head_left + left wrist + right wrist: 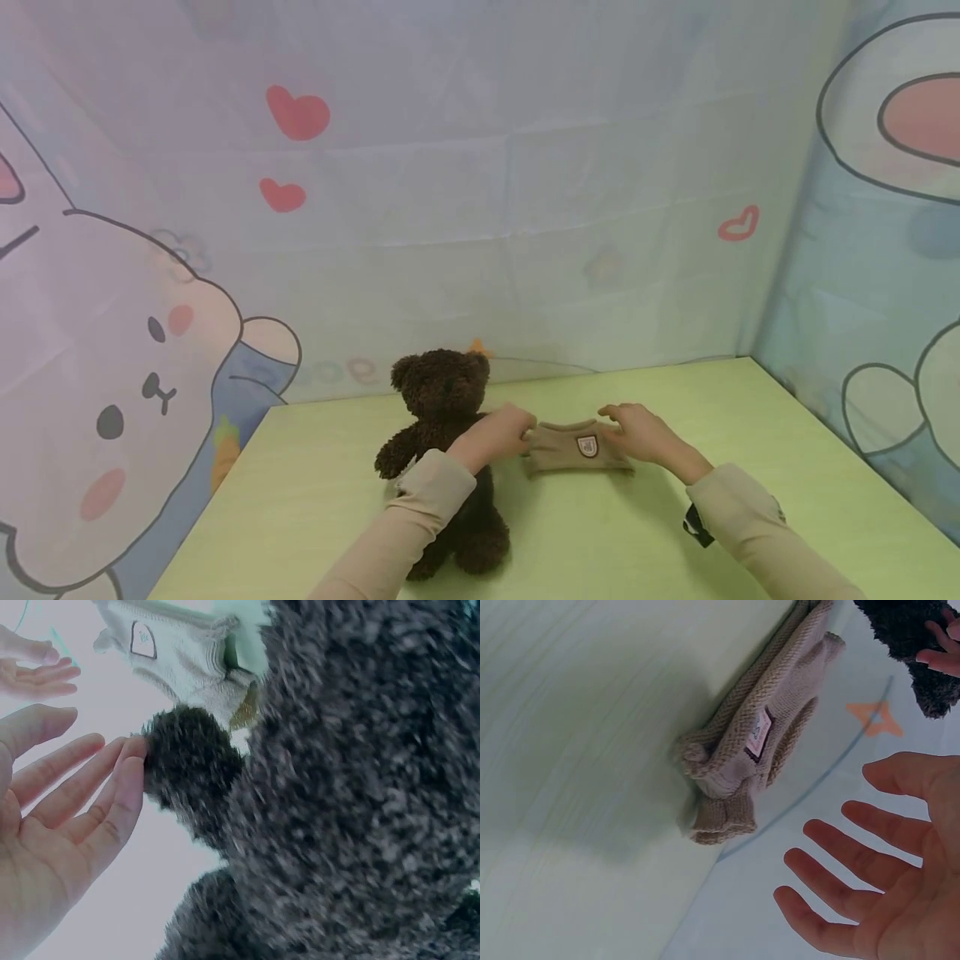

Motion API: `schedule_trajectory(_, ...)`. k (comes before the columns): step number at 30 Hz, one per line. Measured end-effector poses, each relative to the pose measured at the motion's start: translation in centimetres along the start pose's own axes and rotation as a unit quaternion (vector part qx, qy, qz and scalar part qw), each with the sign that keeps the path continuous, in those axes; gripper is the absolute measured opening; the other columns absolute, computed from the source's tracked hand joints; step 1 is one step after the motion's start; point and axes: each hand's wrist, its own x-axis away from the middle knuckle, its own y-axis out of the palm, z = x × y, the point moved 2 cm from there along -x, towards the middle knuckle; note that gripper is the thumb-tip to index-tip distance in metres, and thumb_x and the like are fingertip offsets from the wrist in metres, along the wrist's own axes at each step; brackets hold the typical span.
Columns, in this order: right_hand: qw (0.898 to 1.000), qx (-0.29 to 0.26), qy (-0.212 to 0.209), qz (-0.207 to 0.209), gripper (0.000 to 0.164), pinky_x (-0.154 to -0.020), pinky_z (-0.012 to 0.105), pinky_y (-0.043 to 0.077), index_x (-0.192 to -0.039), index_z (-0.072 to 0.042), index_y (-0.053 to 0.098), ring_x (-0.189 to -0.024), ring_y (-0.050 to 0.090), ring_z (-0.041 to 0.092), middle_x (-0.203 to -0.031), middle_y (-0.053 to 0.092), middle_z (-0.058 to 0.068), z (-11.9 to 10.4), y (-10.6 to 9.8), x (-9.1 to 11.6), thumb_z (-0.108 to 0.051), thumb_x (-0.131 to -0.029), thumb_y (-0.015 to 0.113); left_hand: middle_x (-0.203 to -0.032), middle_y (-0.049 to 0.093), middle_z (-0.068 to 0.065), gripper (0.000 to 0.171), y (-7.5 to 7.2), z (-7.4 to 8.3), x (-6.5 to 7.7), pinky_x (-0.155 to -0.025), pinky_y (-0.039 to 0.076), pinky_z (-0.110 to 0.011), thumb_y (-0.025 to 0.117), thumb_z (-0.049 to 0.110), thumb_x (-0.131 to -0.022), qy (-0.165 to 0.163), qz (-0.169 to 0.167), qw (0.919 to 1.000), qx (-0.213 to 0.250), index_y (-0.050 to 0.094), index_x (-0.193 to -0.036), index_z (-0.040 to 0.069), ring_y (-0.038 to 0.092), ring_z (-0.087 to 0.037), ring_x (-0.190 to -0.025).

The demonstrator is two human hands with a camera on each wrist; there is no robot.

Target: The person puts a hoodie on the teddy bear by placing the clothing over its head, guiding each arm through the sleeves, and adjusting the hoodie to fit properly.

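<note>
A dark brown teddy bear with curly fur lies on its back on the table. To its right is a small tan knitted sweater with a shield-shaped patch. My left hand reaches across the bear, between it and the sweater. In the left wrist view, the left hand's fingers are extended, with their tips right at the bear's paw. The right hand is beside the sweater's right end. Spread, slightly bent fingers of that hand hold nothing in the right wrist view, apart from the sweater.
The pale green table meets a printed cloth backdrop at its back edge. More printed cloth borders the right side. A black item shows at the right sleeve's cuff.
</note>
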Motion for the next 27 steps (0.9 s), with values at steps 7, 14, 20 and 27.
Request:
schedule_trajectory(7,1.000,-0.018,0.004,-0.019,0.030,-0.076,0.044,0.049,-0.113,0.010,0.053,-0.094,0.058,0.038,-0.106,0.060,0.026,0.6,0.1,0.2,-0.005,-0.086,0.051,-0.058,0.037,0.004,0.007,1.0,1.1,-1.1,-0.048,0.024,-0.020,0.059,0.005,-0.084,-0.027,-0.042,0.9987,-0.008,0.060,-0.077,0.003,0.028,-0.007,-0.052)
schedule_trajectory(14,0.999,-0.029,0.005,-0.034,0.034,-0.075,0.043,0.049,-0.113,0.013,0.051,-0.087,0.061,0.034,-0.101,0.061,0.026,1.6,0.4,0.0,-0.006,-0.085,0.053,-0.086,0.062,-0.007,0.016,2.2,1.9,-2.6,-0.052,0.034,-0.022,0.059,0.015,-0.085,-0.063,-0.063,0.9960,-0.005,0.062,-0.097,0.005,0.044,-0.009,-0.060)
schedule_trajectory(20,0.998,-0.045,0.014,-0.040,0.037,-0.070,0.039,0.049,-0.114,0.015,0.048,-0.071,0.058,0.021,-0.084,0.063,0.018,2.7,1.4,-0.2,-0.008,-0.086,0.054,-0.085,0.059,-0.008,0.017,3.2,2.1,-3.4,-0.052,0.039,-0.025,0.057,0.009,-0.081,-0.089,-0.053,0.9946,-0.005,0.058,-0.097,0.002,0.048,-0.014,-0.063)
schedule_trajectory(27,0.997,-0.050,0.025,-0.048,0.045,-0.068,0.037,0.050,-0.118,0.018,0.043,-0.068,0.058,0.019,-0.080,0.062,0.014,3.0,2.2,-0.5,-0.012,-0.086,0.055,-0.122,0.053,-0.017,0.037,4.5,1.5,-3.9,-0.079,0.047,-0.039,0.056,0.011,-0.084,-0.142,-0.047,0.9888,-0.003,0.049,-0.119,0.002,0.053,-0.029,-0.107)
